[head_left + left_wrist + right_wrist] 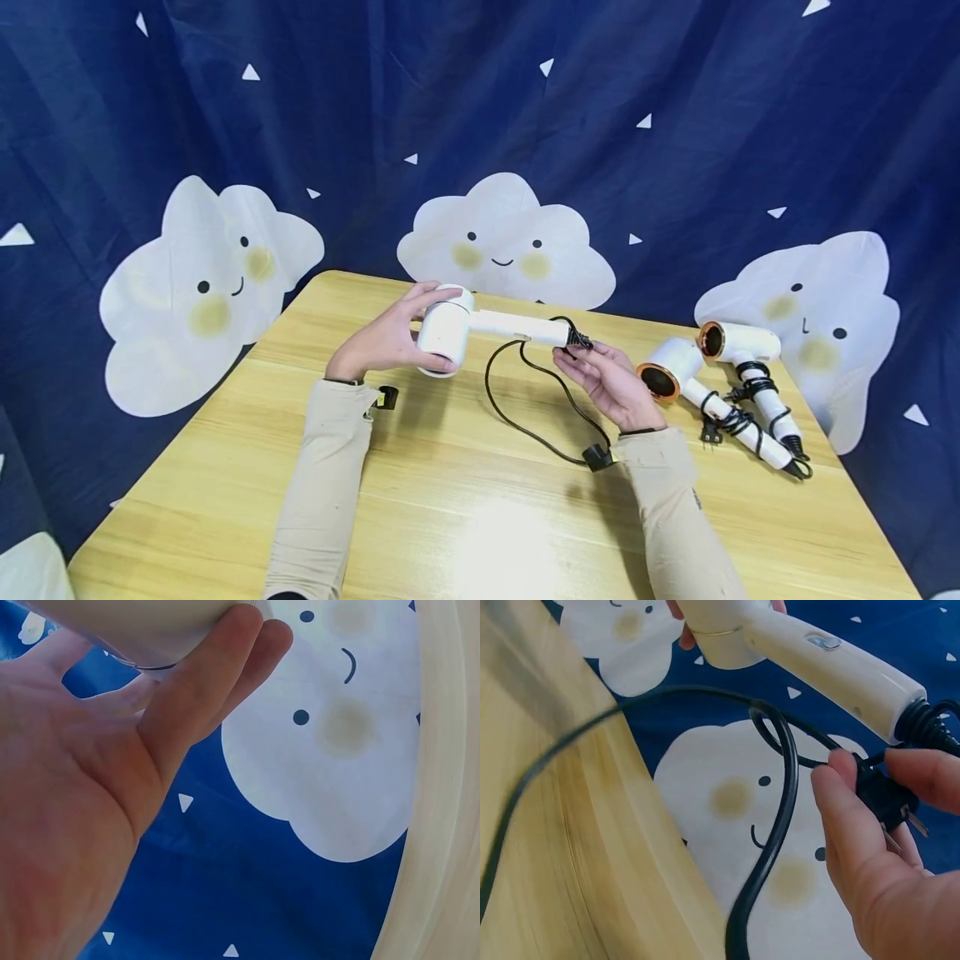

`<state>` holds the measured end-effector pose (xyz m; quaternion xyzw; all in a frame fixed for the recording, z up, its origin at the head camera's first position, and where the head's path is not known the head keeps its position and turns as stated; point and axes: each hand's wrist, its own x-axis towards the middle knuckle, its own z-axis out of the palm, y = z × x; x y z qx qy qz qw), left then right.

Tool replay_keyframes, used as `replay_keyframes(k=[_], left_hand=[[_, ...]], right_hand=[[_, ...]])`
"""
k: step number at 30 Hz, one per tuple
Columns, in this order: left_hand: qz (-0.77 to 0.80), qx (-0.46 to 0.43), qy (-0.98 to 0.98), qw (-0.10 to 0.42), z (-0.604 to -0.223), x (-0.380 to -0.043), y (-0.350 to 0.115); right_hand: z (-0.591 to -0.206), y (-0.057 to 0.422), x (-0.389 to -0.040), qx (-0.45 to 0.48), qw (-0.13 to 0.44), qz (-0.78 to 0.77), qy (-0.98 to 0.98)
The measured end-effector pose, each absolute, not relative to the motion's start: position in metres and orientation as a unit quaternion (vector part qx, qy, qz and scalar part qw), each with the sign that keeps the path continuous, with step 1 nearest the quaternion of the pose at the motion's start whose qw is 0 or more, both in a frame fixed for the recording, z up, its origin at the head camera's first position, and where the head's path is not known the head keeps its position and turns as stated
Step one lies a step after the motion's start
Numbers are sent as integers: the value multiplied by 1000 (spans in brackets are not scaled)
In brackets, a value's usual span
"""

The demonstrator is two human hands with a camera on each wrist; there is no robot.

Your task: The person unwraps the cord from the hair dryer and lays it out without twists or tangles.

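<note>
A white hair dryer [445, 332] is held up over the table, its handle [517, 326] pointing right. My left hand [378, 340] grips the dryer's barrel, thumb at one end and fingers at the other. At the handle's cord end, my right hand [617, 388] pinches the black plug [889, 796] between thumb and fingers; its metal prongs show in the right wrist view. The black cord [489, 392] hangs below the handle in a wide loop. In the left wrist view, the barrel [150, 630] shows only partly, above my fingers.
Two more white hair dryers [675, 362] [753, 342] with copper-coloured rims lie on the right of the wooden table [225, 475], cords wound round their handles. A dark blue curtain [465, 100] with cloud faces hangs behind the table.
</note>
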<state>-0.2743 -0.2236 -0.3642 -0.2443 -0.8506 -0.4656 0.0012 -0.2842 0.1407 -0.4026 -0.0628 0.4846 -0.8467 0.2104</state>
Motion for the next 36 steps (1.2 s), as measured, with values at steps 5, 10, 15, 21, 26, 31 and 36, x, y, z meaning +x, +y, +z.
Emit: replay_keyframes(k=[5, 10, 15, 21, 26, 31, 36], left_hand=[[-454, -252, -855, -4, -364, -273, -223], [-448, -263, -855, -8, -364, -273, -223], [-445, -265, -855, -11, -365, -274, -225], [-450, -254, -856, -14, -366, -274, -228], [-461, -238, -855, -10, -365, -273, -231], [-459, -228, -858, 5, -362, -272, -233], [-447, -218, -868, 8, -358, -270, -234]], right_hand=[[-402, 142, -284, -33, 172, -863, 474], [-398, 143, -286, -6, 127, -879, 459], [-396, 147, -288, -8, 106, -917, 383], [-396, 146, -289, -9, 94, -952, 292], [-396, 147, -290, -21, 74, -971, 225], [-396, 150, -292, -8, 48, -988, 149], [-395, 152, -293, 7, 38, -994, 99]])
